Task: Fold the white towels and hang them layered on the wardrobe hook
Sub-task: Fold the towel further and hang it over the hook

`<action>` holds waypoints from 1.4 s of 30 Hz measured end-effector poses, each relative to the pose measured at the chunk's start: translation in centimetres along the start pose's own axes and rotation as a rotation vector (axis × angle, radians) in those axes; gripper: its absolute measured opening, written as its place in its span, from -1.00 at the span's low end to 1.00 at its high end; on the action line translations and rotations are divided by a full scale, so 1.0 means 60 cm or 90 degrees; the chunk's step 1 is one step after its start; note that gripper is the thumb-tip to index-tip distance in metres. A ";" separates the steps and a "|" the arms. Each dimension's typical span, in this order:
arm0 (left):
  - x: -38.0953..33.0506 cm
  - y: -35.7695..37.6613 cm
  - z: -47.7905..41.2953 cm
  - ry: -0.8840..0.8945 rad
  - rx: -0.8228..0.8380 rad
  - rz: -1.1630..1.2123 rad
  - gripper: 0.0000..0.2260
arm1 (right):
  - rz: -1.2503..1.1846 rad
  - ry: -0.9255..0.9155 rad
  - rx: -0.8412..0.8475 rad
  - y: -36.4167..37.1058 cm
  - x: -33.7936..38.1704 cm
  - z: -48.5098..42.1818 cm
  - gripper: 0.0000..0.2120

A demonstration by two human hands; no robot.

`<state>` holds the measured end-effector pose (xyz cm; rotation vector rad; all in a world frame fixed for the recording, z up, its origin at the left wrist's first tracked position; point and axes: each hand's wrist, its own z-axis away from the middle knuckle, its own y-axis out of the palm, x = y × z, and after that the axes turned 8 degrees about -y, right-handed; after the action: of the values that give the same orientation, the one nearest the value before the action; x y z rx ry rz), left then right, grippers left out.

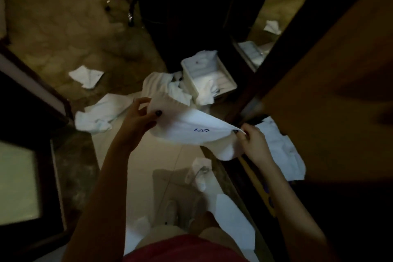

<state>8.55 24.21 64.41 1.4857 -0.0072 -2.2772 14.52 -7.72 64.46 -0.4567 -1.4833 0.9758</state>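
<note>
The towel sags between the fingers; left hand and right hand pinch opposite corners; seemingly soft, light; grip corners.

I stand on the floor. It is pale under me and brown farther away. A small flat towel lies alone on the brown part. A crumpled towel lies near it. A heap of towels touches a white box. A little towel lies near my feet.
</note>
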 end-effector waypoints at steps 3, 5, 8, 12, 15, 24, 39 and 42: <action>-0.032 0.078 0.031 0.035 0.046 -0.062 -0.62 | -0.107 0.045 -0.105 -0.069 -0.017 0.067 -0.77; -0.038 0.131 0.052 0.080 0.061 -0.100 -0.70 | -0.153 0.062 -0.194 -0.107 -0.027 0.109 -0.75; -0.037 0.209 0.077 0.164 0.044 -0.131 -0.90 | -0.189 0.097 -0.300 -0.159 -0.045 0.171 -0.70; -0.034 0.318 0.101 0.337 -0.025 -0.317 -0.84 | -0.237 0.168 -0.383 -0.215 -0.091 0.262 -0.73; -0.011 0.404 0.133 0.447 -0.044 -0.399 -0.89 | -0.309 0.218 -0.477 -0.254 -0.129 0.324 -0.74; 0.064 0.611 0.247 0.339 0.319 -0.462 -0.80 | -0.477 0.113 -0.547 -0.354 -0.154 0.468 -0.51; 0.096 0.755 0.399 0.448 0.740 -0.608 -0.78 | -0.399 0.205 -0.777 -0.425 -0.163 0.575 -0.75; 0.124 0.763 0.411 0.573 0.639 -0.641 -0.88 | -0.418 0.230 -0.797 -0.415 -0.166 0.583 -0.75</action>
<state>0.02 -25.54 78.94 3.5946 -0.2048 -1.9659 -10.36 -39.97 81.26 -0.8730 -1.5925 -0.6271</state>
